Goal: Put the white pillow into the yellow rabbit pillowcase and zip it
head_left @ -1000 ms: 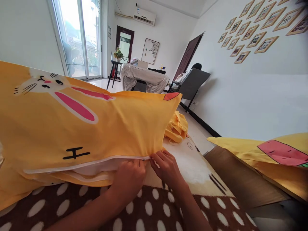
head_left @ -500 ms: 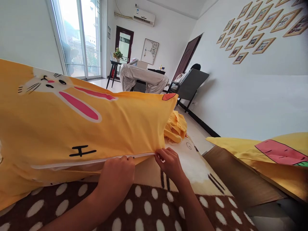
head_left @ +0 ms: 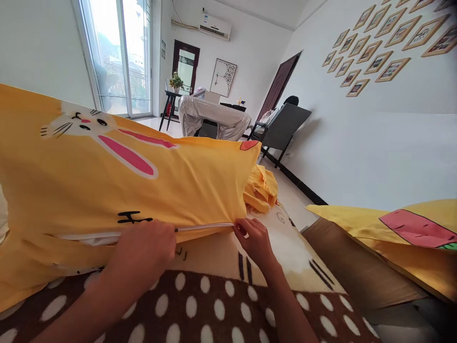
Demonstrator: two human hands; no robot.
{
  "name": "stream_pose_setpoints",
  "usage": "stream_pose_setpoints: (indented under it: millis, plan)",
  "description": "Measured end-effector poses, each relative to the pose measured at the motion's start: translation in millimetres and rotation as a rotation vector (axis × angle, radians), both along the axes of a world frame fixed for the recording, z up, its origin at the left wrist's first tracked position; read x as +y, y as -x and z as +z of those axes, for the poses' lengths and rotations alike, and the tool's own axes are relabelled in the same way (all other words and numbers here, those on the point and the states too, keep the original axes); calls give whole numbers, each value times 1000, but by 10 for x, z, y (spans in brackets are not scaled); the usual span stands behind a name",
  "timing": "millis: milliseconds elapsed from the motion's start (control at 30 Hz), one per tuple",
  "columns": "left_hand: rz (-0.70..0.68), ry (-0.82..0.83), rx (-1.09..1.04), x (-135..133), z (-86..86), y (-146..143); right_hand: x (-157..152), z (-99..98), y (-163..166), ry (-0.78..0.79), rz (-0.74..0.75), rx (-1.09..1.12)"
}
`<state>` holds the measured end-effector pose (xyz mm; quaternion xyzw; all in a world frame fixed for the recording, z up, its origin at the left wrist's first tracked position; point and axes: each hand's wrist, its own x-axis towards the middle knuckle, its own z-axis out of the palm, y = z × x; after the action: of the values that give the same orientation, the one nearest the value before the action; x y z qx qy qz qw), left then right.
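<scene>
A yellow pillowcase (head_left: 200, 186) with a rabbit print stands on its long edge, filled out. A white zipper (head_left: 207, 227) runs along its lower side. My left hand (head_left: 153, 245) is closed at the zipper's middle, by a small dark slider; its fingertips are mostly hidden. Left of that hand the zipper gapes and white filling (head_left: 100, 239) shows; to the right its edges lie together. My right hand (head_left: 252, 236) pinches the zipper's right end at the pillowcase corner.
Beneath lies a brown blanket (head_left: 205, 307) with white dots and a cream part. Crumpled yellow cloth (head_left: 262, 190) sits behind the pillowcase. At right, yellow fabric (head_left: 360, 214) with a pink print drapes over a wooden surface (head_left: 367, 267). A grey chair (head_left: 282, 128) and covered table (head_left: 214, 112) stand beyond.
My left hand has slid left along the zipper, and more of it to the right is joined. The pillowcase print shifted slightly right. My right hand keeps its hold on the end.
</scene>
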<state>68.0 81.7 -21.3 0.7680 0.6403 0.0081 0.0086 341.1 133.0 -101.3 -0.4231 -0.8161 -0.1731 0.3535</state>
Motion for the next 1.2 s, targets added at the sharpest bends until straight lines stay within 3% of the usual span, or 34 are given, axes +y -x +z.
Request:
stream_pose_setpoints:
  millis: [200, 400, 467, 567, 633, 700, 767, 833, 933, 1067, 1200]
  plan:
    - [-37, -23, 62, 19, 34, 109, 36, -31, 3, 20, -3, 6]
    - [-569, -566, -132, 73, -312, 353, 41, -49, 51, 69, -52, -11]
    - [-648, -686, -254, 72, -424, 422, -25, 69, 147, 126, -85, -19]
    - [-657, -780, -366, 61, -534, 439, -188, 414, 460, 158, -74, -25]
    - [-656, -802, -380, 56, -577, 426, -298, 680, 784, 175, 14, -65]
    - [-650, -806, -373, 51, -604, 430, -373, 883, 1150, 263, 120, -211]
    - [-613, -821, -351, 43, -617, 462, -405, 964, 1480, 366, 152, -363]
    - [-543, -848, -307, 31, -617, 511, -398, 917, 1713, 399, 113, -412]
    - [-437, -866, -273, 25, -600, 576, -330, 707, 1856, 297, 71, -362]
    - [-350, -860, -278, 58, -574, 613, -170, 466, 1834, 131, 157, -303]
    - [-325, -889, -160, 83, -553, 624, -20, 391, 1788, 22, 252, -224]
